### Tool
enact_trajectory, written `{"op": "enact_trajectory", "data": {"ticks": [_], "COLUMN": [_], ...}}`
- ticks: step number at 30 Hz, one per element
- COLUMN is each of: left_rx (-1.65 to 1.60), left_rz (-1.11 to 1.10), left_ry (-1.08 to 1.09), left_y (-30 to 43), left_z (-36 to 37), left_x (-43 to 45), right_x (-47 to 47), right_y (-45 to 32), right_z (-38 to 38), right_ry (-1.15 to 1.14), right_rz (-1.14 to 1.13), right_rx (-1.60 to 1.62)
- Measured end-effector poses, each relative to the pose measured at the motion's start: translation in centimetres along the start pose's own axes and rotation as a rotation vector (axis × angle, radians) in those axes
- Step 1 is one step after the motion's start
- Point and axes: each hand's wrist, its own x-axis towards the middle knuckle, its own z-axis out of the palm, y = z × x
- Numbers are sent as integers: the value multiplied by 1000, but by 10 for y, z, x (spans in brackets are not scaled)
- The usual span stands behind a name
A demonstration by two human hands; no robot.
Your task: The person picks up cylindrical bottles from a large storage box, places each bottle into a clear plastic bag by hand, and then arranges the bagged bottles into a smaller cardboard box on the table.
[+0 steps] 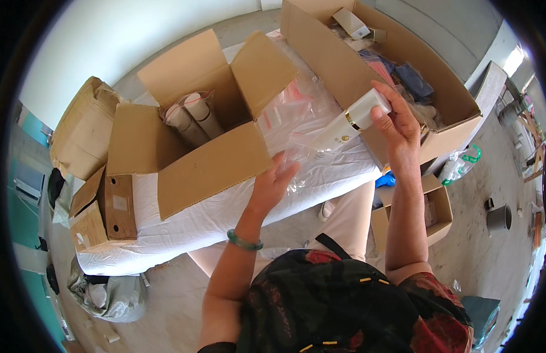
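My right hand (398, 117) grips the capped end of a white cylindrical bottle (350, 121) with a gold band and printed marks. The bottle is tilted, its lower end at the mouth of a clear plastic bag (297, 161). My left hand (275, 185) holds that bag, fingers partly hidden by the film. To the left stands an open cardboard box (215, 170), flaps spread, with two bagged white bottles (198, 114) upright inside. Beside it, clear zip bags (284, 106) with red edges lie on the white cloth-covered table (193, 220).
A large cardboard box (321, 70) at the back right holds small white cartons (351, 23) and wrapped items. Smaller cardboard boxes (120, 207) stand at the table's left end. Another open box (440, 220) is on the floor at right, near a dark bucket (499, 217). A filled sack (118, 298) lies below left.
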Motion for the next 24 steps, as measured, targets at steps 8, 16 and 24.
{"op": "enact_trajectory", "data": {"ticks": [8, 16, 24], "left_rx": [53, -140, -116], "left_rz": [152, 58, -62], "left_ry": [24, 38, -70], "left_y": [15, 51, 56], "left_z": [0, 7, -1], "left_x": [3, 8, 16], "right_x": [1, -5, -3], "right_y": [2, 11, 9], "right_z": [14, 21, 5], "right_ry": [-133, -216, -112], "right_rz": [-33, -36, 139], "right_rx": [-131, -111, 151]}}
